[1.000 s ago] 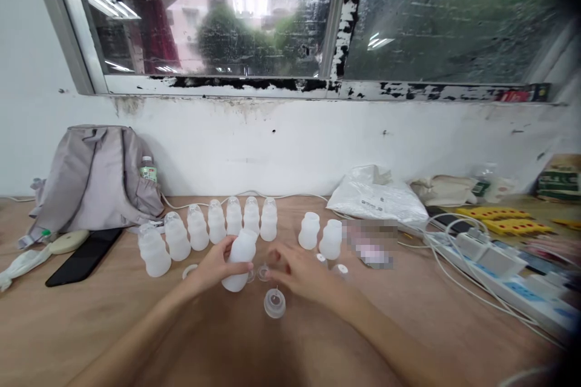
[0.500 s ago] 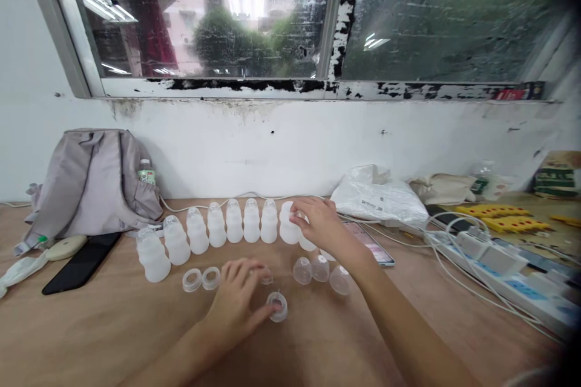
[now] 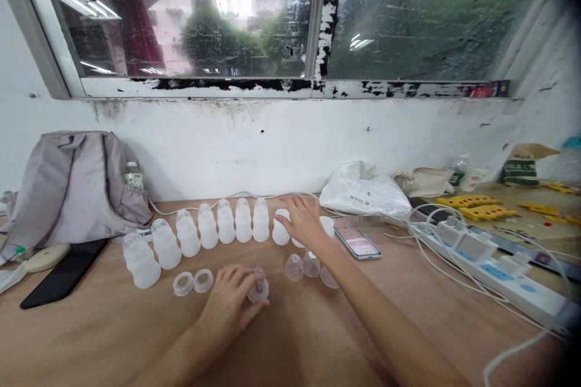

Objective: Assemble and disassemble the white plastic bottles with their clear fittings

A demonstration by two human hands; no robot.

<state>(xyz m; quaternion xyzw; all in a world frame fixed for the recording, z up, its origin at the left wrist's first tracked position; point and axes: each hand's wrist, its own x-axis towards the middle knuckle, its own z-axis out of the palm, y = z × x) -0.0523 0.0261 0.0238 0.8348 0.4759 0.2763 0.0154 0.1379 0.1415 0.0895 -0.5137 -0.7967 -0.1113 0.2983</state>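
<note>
- Bottles with clear tops [image 3: 226, 227], seven in all, stand upright in a curved row at the back left of the bench [image 3: 195, 332]; what is inside cannot be told
- Left hand [image 3: 233, 296] grasps a clear ring-shaped piece [image 3: 258, 292]
- Right hand [image 3: 311, 224] has fingers extended, thumb apart, beside an all-white bottle [image 3: 280, 232]; whether they touch cannot be told
- Two more white bottles [image 3: 327, 226] are there, one mostly hidden behind that hand
- Three clear domes [image 3: 294, 267] sit nearer, one partly covered by the right forearm
- Two rings [image 3: 203, 280] lie side by side left of the left hand, a strip of bench separating them from the row
- Bench's back edge meets the wall [image 3: 218, 151]
</note>
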